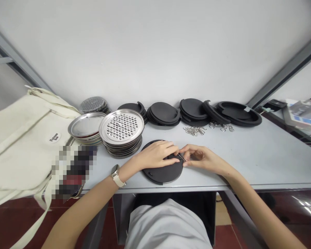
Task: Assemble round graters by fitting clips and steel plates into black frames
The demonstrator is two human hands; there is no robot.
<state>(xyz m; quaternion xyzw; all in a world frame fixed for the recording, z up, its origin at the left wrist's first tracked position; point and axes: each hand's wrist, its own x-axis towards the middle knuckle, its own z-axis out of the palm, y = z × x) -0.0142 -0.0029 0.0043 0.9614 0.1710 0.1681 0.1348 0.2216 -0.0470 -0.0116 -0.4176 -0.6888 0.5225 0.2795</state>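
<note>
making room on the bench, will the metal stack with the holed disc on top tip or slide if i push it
The stack may slide apart if pushed high up, as its discs look loosely piled. The top disc looks like thin metal, so probably stiff, and its shiny rim may be slippery.

The black disc (163,175) is one even, matt tone, with a silver wire clip (182,157) at its right. Behind the disc, the stacked lids (163,112) repeat that black. To its left, the topmost grater plate (121,127) is silver, patterned with slanting rows of dark-edged holes; farther left of the disc lie a plain silver plate (86,125) and a cream bag (18,128). Around the disc the tabletop (264,155) is pale blue-grey; below it, the floor (12,223) is dark red.
</note>
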